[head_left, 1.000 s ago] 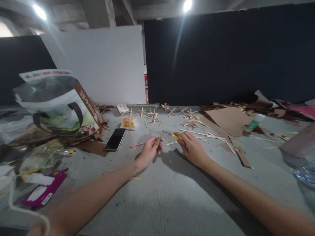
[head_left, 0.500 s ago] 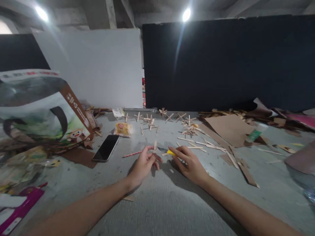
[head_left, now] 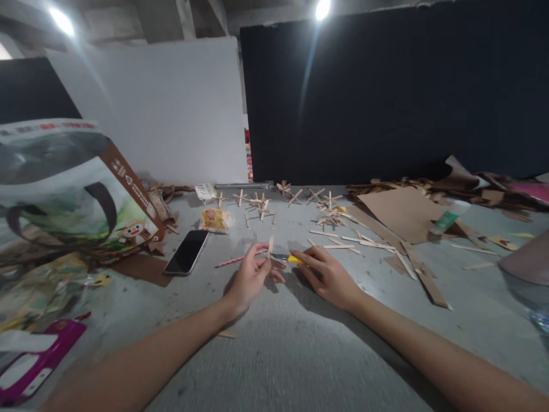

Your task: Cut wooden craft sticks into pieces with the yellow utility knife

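My left hand (head_left: 253,277) pinches a short wooden stick (head_left: 270,246) and holds it upright on the grey table (head_left: 274,355). My right hand (head_left: 328,274) grips a yellow-handled knife (head_left: 291,258), its blade pointing left toward the foot of the stick. A pink pencil (head_left: 234,261) lies just left of my left hand. Several loose wooden sticks (head_left: 343,243) and small stick crosses (head_left: 257,201) lie beyond my hands.
A black phone (head_left: 187,252) lies to the left, beside a printed bag (head_left: 72,189). A small snack packet (head_left: 215,218) sits behind the phone. Cardboard sheets and scraps (head_left: 398,214) cover the right. A magenta box (head_left: 34,366) is at the near left.
My left hand has stood the stick upright from lying in the fingers. My right hand with the knife has drawn nearer to it. The camera view has shifted slightly.
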`<act>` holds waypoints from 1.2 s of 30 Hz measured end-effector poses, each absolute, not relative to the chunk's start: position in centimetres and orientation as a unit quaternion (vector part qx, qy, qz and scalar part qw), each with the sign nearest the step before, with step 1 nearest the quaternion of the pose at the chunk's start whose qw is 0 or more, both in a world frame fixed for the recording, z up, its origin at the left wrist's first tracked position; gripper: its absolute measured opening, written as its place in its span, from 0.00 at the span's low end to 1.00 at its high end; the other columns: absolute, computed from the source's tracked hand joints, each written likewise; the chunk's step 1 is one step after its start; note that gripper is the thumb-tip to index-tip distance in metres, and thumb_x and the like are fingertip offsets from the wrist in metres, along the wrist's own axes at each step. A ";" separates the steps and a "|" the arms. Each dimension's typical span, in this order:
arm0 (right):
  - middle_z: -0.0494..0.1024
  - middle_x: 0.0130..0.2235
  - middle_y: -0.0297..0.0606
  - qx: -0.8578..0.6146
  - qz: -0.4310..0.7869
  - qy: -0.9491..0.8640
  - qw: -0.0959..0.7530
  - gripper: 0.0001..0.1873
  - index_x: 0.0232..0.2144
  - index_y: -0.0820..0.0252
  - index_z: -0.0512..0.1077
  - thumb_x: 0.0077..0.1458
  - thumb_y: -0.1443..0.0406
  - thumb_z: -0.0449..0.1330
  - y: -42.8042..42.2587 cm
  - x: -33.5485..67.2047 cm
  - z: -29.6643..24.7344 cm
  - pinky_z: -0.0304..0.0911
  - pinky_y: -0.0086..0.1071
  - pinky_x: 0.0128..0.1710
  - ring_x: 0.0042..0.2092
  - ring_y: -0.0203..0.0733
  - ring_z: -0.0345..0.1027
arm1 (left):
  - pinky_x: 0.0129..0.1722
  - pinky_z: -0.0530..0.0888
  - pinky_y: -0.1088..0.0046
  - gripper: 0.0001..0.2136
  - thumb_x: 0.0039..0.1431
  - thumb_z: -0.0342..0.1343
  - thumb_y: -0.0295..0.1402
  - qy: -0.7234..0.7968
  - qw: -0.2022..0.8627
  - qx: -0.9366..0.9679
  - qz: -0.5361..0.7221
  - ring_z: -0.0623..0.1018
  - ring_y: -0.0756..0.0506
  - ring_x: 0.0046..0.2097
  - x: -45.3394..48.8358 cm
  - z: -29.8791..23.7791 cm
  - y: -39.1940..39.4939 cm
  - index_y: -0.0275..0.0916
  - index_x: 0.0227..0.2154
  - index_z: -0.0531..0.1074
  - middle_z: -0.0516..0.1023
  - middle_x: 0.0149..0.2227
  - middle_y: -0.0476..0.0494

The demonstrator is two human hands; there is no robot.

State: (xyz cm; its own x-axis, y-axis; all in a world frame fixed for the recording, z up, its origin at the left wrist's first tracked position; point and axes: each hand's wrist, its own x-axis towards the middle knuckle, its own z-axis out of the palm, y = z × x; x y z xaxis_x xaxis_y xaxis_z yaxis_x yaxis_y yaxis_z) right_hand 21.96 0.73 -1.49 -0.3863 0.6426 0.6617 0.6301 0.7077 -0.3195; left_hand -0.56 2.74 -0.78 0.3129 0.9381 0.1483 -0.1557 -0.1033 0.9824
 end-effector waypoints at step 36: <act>0.76 0.41 0.46 -0.381 0.030 -0.833 0.400 0.20 0.61 0.53 0.72 0.71 0.63 0.52 0.7 22.0 -1.3 0.72 0.42 0.43 0.42 0.47 0.72 | 0.26 0.69 0.74 0.22 0.58 0.64 0.52 0.355 0.568 0.582 0.461 0.73 0.50 0.22 -0.7 -0.2 2.7 0.40 0.42 0.65 0.76 0.24 0.52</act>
State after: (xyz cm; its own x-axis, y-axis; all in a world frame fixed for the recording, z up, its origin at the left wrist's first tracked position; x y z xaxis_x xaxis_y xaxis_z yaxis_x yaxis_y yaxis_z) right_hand 22.05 0.68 -1.32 -0.3900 0.6584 0.6438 0.6103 0.7083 -0.3546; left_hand -0.66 2.73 -0.19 0.3230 0.9370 0.1327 -0.1112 -0.1017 0.9886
